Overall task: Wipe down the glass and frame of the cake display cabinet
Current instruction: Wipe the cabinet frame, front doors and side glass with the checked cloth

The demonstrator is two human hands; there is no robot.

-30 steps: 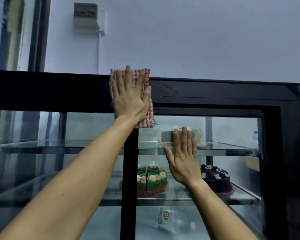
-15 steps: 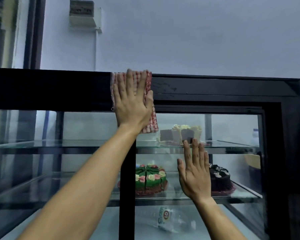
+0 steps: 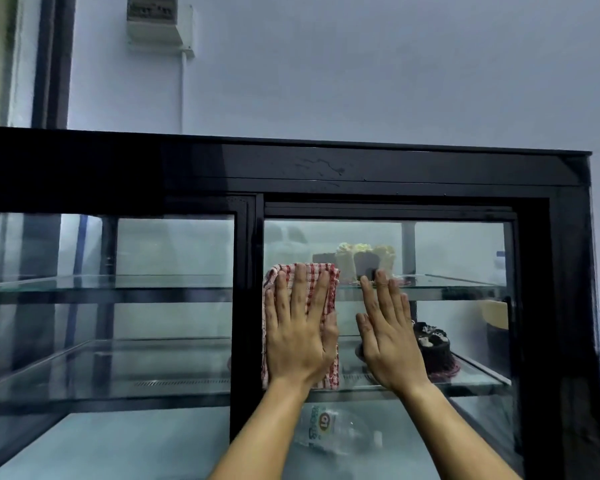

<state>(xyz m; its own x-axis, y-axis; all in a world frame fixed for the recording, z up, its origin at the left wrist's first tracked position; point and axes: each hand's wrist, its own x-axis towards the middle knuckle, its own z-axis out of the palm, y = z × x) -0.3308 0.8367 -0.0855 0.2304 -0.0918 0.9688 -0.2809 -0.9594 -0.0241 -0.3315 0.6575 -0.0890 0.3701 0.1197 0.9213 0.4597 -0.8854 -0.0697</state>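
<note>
Pressing a red-checked cloth (image 3: 329, 282) flat against the right glass door (image 3: 465, 251) of the black-framed cabinet (image 3: 395, 168), the left hand (image 3: 300, 336) lies open with its fingers (image 3: 298, 289) spread, just right of the black middle post (image 3: 246, 306). The bare right hand (image 3: 390, 341) rests flat on the same pane just beside it, fingers close together. Behind the glass, a sliced cake (image 3: 364, 258) sits on the upper shelf (image 3: 465, 284) and a dark cake (image 3: 433, 348) on the shelf below, at right.

Centre of frame: left hand (image 3: 297, 327) presses a red-checked cloth (image 3: 329, 282) flat against the right glass door (image 3: 465, 251); right hand (image 3: 388, 337) lies flat just beside it, below the black frame (image 3: 395, 168).
</note>
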